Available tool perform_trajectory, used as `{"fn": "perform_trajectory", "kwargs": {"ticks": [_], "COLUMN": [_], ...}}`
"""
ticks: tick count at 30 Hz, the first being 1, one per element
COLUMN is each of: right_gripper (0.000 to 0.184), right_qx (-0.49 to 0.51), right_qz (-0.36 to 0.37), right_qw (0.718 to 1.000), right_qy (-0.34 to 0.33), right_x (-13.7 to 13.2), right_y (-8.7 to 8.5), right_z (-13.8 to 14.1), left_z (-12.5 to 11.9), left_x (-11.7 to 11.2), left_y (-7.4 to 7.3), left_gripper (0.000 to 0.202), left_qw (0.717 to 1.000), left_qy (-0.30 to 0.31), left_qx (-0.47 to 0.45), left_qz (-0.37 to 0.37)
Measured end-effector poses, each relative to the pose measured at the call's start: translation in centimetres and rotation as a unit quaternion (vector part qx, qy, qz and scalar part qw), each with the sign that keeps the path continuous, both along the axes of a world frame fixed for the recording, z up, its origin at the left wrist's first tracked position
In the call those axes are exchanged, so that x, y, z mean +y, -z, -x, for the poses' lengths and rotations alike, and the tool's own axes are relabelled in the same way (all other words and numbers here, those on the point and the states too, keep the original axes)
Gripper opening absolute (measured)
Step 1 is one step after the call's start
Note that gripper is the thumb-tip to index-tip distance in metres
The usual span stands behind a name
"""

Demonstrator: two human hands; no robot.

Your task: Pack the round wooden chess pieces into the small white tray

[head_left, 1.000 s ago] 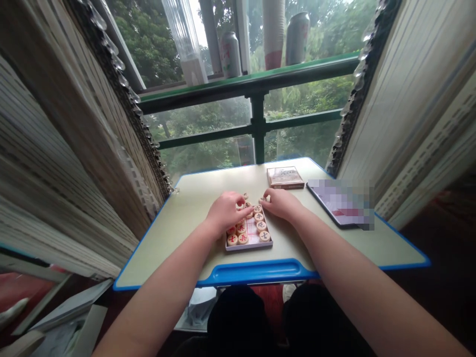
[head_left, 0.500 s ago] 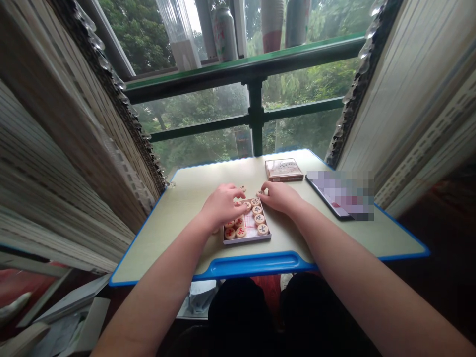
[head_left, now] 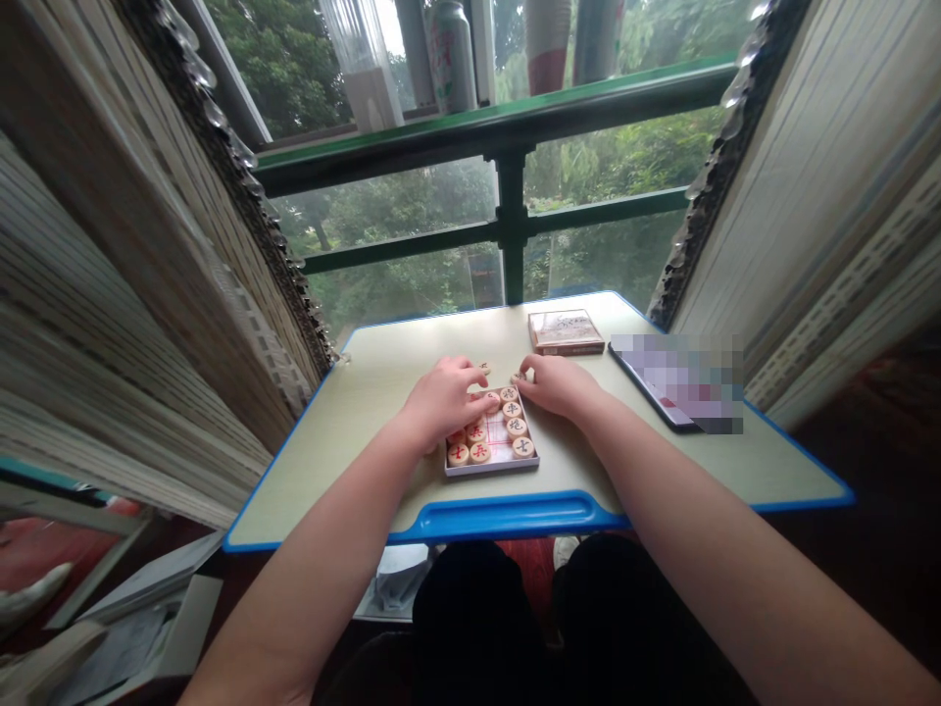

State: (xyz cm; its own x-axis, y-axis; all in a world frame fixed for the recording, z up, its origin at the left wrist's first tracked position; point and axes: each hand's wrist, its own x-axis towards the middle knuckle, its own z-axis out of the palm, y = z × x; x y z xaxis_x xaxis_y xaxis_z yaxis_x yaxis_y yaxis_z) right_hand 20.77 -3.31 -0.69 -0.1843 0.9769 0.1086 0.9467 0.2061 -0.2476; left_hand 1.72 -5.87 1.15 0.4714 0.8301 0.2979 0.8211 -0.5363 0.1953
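A shallow open box point(head_left: 491, 468) holds round wooden xiangqi pieces. Red-marked ones, such as the piece in its near left corner point(head_left: 458, 452), fill the left, and black-marked ones, such as the chariot piece point(head_left: 513, 410), line the right. My left hand point(head_left: 446, 400) reaches over the box's left side, thumb and forefinger apart, the thumb at a piece in the far row. Just beyond those fingers lies a loose xiangqi piece point(head_left: 483, 368) on the table. Right of the box's far corner, my right hand point(head_left: 557, 382) pinches another xiangqi piece point(head_left: 517, 378), partly hidden by the fingers.
The pale table point(head_left: 316, 471) has a blue edge and a pencil groove point(head_left: 507, 516) in front. A flat box lid point(head_left: 566, 331) lies at the back right, near a phone point(head_left: 662, 387). A can point(head_left: 451, 59) and cups stand on the window ledge. Curtains hang at both sides.
The view has shifted slightly. Both hands keep nearly the same place at the box, the right still pinching its xiangqi piece at the far right corner.
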Motion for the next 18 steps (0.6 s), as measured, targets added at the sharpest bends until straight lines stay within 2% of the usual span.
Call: {"fn": "perform_trajectory", "kwargs": {"ticks": [5,8,10,12,14,16,18], "right_gripper": [0.036,0.037,0.036,0.035,0.035,0.035,0.035], "right_qx": [0.008,0.012,0.011,0.009,0.009,0.011,0.013], "right_qz": [0.009,0.011,0.008,0.003,0.0,0.005,0.012], "right_qw": [1.0,1.0,1.0,1.0,1.0,1.0,1.0], "right_qy": [0.003,0.002,0.0,-0.003,-0.005,-0.005,-0.001], "right_x": [-0.1,0.0,-0.1,-0.2,-0.3,-0.4,-0.5], "right_y": [-0.1,-0.1,-0.2,-0.2,-0.3,-0.4,-0.5], "right_z": [-0.2,-0.3,-0.3,-0.2,-0.2,-0.2,-0.2], "left_z": [0.0,0.4,1.2,2.2,3.4,4.5,5.4], "left_x": [0.2,0.4,0.4,0.0,-0.9,-2.1,-3.3], "left_y": [-0.1,-0.6,-1.1,-1.6,-1.8,-1.5,-0.8], "left_gripper": [0.034,0.041,0.044,0.039,0.029,0.027,0.032], "left_qw": [1.0,0.997,0.993,0.99,0.991,0.992,0.991], "left_qy": [0.001,0.015,-0.002,-0.038,-0.065,-0.072,-0.087], "left_qx": [-0.021,-0.068,-0.11,-0.131,-0.111,-0.067,-0.061], "left_qz": [-0.011,-0.03,-0.04,-0.019,0.036,0.085,0.086]}}
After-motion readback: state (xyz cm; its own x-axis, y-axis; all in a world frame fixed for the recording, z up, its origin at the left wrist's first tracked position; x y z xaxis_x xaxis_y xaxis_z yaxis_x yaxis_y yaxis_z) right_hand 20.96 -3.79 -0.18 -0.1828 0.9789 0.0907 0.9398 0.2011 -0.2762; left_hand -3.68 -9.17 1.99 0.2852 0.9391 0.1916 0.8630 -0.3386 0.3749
